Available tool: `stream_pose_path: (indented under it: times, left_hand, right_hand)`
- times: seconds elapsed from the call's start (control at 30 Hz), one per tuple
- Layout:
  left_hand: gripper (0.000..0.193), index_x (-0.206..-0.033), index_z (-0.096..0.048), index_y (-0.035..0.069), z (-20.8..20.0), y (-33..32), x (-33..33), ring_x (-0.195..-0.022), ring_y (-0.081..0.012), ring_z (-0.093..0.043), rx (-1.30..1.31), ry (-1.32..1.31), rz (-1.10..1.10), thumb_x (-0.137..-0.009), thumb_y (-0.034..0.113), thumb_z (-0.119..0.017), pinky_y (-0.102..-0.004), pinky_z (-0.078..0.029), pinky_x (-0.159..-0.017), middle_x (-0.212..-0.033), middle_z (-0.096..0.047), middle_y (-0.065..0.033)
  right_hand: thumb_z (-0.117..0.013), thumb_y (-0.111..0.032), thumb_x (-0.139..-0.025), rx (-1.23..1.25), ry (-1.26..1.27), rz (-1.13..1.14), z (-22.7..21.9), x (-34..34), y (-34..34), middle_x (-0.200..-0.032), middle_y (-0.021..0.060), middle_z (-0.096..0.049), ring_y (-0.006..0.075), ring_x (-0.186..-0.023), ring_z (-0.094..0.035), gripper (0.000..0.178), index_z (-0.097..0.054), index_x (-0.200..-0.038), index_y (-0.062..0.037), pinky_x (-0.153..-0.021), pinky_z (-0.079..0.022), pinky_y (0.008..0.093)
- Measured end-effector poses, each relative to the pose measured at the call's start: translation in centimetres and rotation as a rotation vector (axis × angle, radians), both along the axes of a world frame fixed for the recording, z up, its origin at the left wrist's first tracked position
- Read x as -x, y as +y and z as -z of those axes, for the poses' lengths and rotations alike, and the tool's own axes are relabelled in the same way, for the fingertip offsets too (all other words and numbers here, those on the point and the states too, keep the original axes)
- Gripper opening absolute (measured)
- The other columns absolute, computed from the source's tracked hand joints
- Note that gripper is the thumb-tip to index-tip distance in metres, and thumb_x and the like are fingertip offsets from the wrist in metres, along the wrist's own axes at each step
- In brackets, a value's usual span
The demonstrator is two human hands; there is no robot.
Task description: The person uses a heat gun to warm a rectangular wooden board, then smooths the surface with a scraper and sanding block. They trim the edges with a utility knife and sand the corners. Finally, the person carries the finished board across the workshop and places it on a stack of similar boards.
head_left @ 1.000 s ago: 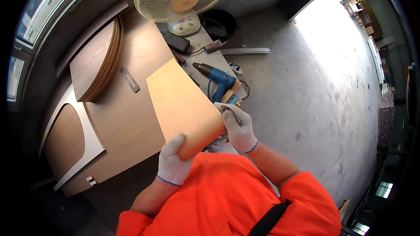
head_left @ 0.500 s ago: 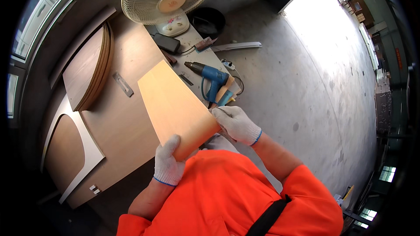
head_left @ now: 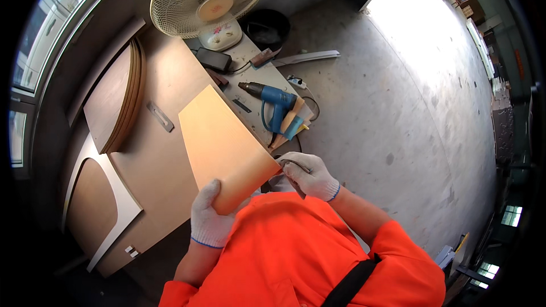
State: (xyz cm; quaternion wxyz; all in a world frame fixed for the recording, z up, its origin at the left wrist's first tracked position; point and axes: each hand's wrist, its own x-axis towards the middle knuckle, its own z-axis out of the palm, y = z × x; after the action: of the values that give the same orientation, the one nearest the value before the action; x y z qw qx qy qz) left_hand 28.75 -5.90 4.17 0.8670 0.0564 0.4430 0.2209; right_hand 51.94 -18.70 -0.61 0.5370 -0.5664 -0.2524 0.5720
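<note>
We've got the tan panel (head_left: 224,148) tilted above the surface (head_left: 165,159): left hand (head_left: 209,219) grips its near edge, right hand (head_left: 310,177) pinches a thin tool (head_left: 296,164) at its right corner. Blue heat gun (head_left: 276,102) lies just beyond; open concrete floor (head_left: 398,108) to our right.

Single head-worn fisheye view, steeply downward over workbench (head_left: 153,159), close.

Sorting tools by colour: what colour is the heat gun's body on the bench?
Blue, with a dark nozzle: the heat gun shows best in the head view.

Smooth tan wooden panel (head_left: 224,145), tapered, tilted upward, near corner held above workbench (head_left: 165,165).
</note>
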Motion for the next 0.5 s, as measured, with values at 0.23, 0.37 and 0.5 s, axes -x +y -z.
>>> stream_pose_path:
  times: [0.23, 0.37, 0.5]
  left_hand:
    - [0.054, -0.146, -0.059, 0.003, -0.2, 1.1, 2.9, -0.138, -0.0413, -0.062, -0.198, -0.07, -0.117, -0.101, 0.029, -0.073, -0.0631, -0.058, -0.108, -0.149, -0.064, -0.0172]
    - [0.064, -0.154, -0.056, 0.005, 1.3, -0.8, 1.8, -0.141, -0.0347, -0.062, -0.392, -0.342, -0.3, -0.1, 0.032, -0.075, -0.0551, -0.054, -0.117, -0.157, -0.061, -0.0126]
    - [0.057, -0.152, -0.058, 0.007, 1.2, 0.2, -0.3, -0.137, -0.0313, -0.065, -0.568, -0.32, -0.32, -0.104, 0.035, -0.073, -0.0489, -0.055, -0.114, -0.152, -0.065, -0.0093]
  right_hand:
    - [-0.056, -0.013, -0.116, -0.071, 0.14, 0.095, -4.3, 1.1, 2.8, -0.083, 0.0031, -0.069, 0.0068, -0.049, -0.056, 0.024, -0.07, -0.127, 0.0028, -0.047, -0.042, 0.0226]
    - [-0.062, -0.013, -0.115, -0.113, 0.198, 0.153, -4.8, 2.0, 4.9, -0.098, 0.0047, -0.074, 0.0091, -0.079, -0.069, 0.023, -0.071, -0.126, 0.0037, -0.07, -0.056, 0.0244]
    - [-0.066, -0.013, -0.113, -0.229, 0.19, 0.255, -4.6, 3.3, 6.4, -0.105, 0.0044, -0.075, 0.0102, -0.099, -0.07, 0.021, -0.073, -0.123, 0.0038, -0.088, -0.058, 0.0269]
